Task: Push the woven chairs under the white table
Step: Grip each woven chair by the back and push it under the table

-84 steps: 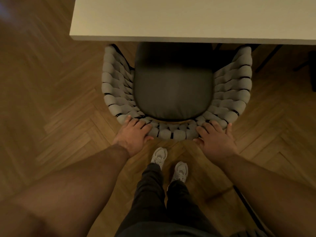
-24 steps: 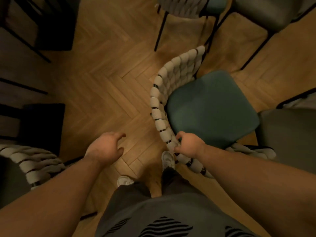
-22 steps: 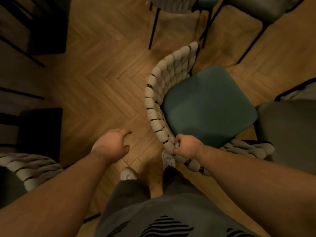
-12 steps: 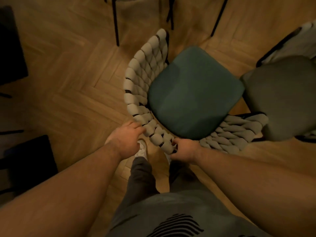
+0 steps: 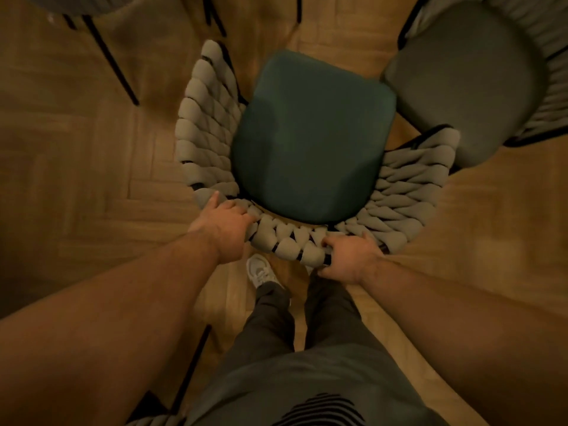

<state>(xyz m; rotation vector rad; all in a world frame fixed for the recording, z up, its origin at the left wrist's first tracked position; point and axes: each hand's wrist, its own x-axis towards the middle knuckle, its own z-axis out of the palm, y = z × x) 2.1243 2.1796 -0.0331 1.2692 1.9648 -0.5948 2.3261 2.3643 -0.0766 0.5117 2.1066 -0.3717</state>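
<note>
A woven chair with a dark green seat cushion stands right in front of me, its curved woven backrest toward me. My left hand grips the left part of the backrest rim, fingers curled over it. My right hand grips the rim on the right side. The white table is out of view.
A second woven chair with a grey seat stands at the upper right, touching or nearly touching the green chair's right arm. Black legs of another chair show at the upper left. Herringbone wood floor lies all around. My feet are just behind the chair.
My left hand moved from the air onto the backrest and took hold. The chair has turned so that its back faces me squarely. My right hand kept its hold.
</note>
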